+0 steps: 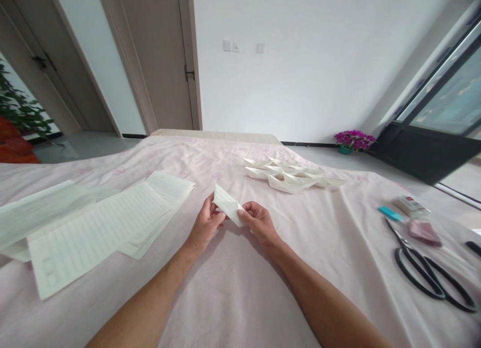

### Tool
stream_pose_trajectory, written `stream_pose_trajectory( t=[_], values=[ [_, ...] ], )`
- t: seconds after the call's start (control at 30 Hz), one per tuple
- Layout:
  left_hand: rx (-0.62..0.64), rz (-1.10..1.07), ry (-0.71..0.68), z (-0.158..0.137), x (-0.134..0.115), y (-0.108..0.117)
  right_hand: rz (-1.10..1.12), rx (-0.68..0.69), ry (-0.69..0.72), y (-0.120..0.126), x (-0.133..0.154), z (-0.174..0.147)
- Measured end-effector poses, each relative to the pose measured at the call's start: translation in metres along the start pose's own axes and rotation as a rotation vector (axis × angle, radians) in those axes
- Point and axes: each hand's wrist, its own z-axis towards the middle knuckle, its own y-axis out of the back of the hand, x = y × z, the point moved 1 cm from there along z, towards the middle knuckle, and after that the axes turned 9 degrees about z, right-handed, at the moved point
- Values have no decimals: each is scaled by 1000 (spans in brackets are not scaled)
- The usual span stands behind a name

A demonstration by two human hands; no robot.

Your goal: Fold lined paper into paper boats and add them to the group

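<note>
- Across the near and middle scene spreads a pink cloth, faintly flowered and rippled.
- At the far side stand a white wall with switch plates and, to the left, a brown door; a dark-framed glass panel slants along the far right.
- Near the middle, above the cloth, is the folded paper, its left part pinched by the left hand and its right part by the right hand; thumb and fingers close on it in each grip.
- Left of the hands, loose sheets overlap, reaching toward the left edge.
- Far right of the hands sit folded paper shapes, bunched together.
- Along the right side lie black-handled scissors and a blue item.
- Plain cloth runs between right forearm and scissors; a narrower strip parts left hand and sheets.
- Beyond the far-right edge, grey floor carries purple flowers.
</note>
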Motion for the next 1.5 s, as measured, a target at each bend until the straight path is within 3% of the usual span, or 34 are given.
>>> stream_pose_trajectory(
  t=[0.17, 0.3, 0.4, 0.73, 1.23, 1.4, 1.5],
  values=[
    [-8, 6, -9, 2, 6, 3, -306, -36, 257, 1, 6, -3],
    [-186, 100, 4, 5, 17, 9, -577, -78, 479, 1, 8, -5],
    [-203, 141, 56, 5, 19, 10, -696, -83, 582, 0, 7, -7],
    [-102, 13, 166, -4, 9, 0, -916, -33, 610, -2, 14, -11],
    [-116, 119, 180, -2, 13, -5, -1243, 117, 808, -14, 23, -18],
    [-151, 61, 173, -2, 11, -4, -1252, 115, 810, -17, 27, -21],
    [-149, 7, 175, -3, 8, -5, -1112, 133, 774, -17, 29, -24]
  ],
)
